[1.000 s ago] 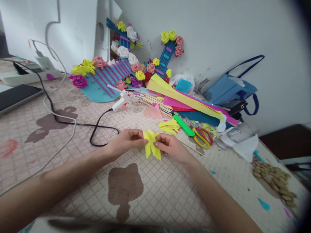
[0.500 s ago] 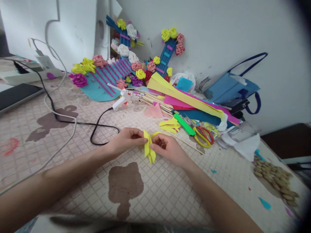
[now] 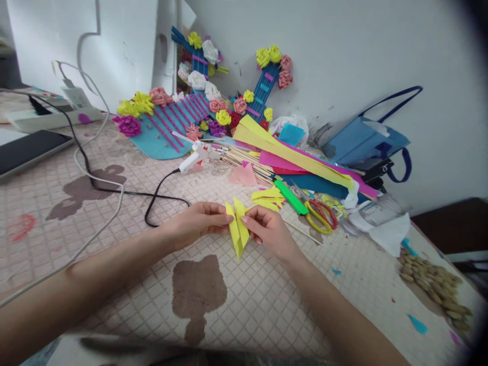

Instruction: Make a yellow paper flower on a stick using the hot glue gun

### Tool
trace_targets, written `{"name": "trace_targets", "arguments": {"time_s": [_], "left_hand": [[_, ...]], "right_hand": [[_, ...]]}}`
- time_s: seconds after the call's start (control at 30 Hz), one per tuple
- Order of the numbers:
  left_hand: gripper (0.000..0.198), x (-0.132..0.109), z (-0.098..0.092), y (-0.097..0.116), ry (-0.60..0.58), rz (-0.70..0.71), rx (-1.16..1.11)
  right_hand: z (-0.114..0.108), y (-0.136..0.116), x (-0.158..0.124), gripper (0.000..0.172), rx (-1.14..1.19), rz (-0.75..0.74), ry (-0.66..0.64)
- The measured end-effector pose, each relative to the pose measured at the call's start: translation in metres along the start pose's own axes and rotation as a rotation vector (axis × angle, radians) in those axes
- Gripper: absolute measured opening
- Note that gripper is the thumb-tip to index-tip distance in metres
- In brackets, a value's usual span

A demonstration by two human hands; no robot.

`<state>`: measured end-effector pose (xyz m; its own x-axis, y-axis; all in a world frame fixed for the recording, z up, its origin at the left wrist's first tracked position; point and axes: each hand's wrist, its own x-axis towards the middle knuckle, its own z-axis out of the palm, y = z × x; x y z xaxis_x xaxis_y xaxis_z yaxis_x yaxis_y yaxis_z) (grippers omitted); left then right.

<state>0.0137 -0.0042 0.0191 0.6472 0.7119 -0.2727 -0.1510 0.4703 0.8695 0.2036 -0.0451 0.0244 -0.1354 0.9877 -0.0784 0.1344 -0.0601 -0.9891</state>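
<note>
Far back is a pale wall, and in front of it is a tabletop with a crisscross pattern and a brown patch at the near side. Near the middle, I have a folded piece of yellow paper up between my two hands. My left grip pinches its left side with the thumb and fingers. My right grip pinches its right side the same way. Its pointy end hangs down toward me. I can't tell if it touches the tabletop.

Just past my right grip are some yellow scraps, then a green cutter and scissors with red and yellow handles. Farther off, a white glue gun lies beside a bunch of thin sticks. Long colored paper sheets are piled to the right of the sticks.

At the far left of the sticks is a blue guitar shape with purple strips on it and paper flowers along its edge. On the left are a dark tablet and a white cord. On the right I see a blue bag by the wall, and nearer, a heap of tan nuts.
</note>
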Motion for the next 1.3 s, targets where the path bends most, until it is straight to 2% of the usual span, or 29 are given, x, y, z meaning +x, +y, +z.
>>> {"name": "trace_targets", "arguments": {"time_s": [0.13,0.3,0.4,0.5,0.67,0.9,1.03,1.3], "left_hand": [[0.016,0.000,0.004,-0.001,0.044,0.042,0.053],[0.015,-0.001,0.005,0.001,0.074,0.068,0.046],[0.015,-0.001,0.004,0.002,0.070,0.079,0.047],[0.015,-0.001,0.004,0.001,0.084,0.103,0.054],[0.016,0.000,0.004,0.001,0.095,0.120,0.081],[0.020,-0.001,0.004,0.002,0.153,0.160,0.054],[0.030,0.000,0.005,0.001,0.169,0.154,0.007],[0.047,0.002,0.004,0.000,0.169,0.134,-0.017]], "right_hand": [[0.009,-0.002,-0.002,0.025,-0.068,-0.018,-0.007],[0.012,-0.007,-0.007,0.018,-0.188,-0.224,0.127],[0.015,-0.009,-0.009,0.017,-0.296,-0.265,0.120],[0.017,-0.008,-0.010,0.016,-0.325,-0.229,0.116],[0.014,-0.008,-0.007,0.017,-0.162,-0.114,0.036],[0.001,-0.006,-0.002,0.023,0.180,0.025,0.107],[0.005,-0.003,-0.002,0.025,0.186,0.069,0.070],[0.009,-0.003,-0.003,0.025,0.116,0.047,0.063]]}}
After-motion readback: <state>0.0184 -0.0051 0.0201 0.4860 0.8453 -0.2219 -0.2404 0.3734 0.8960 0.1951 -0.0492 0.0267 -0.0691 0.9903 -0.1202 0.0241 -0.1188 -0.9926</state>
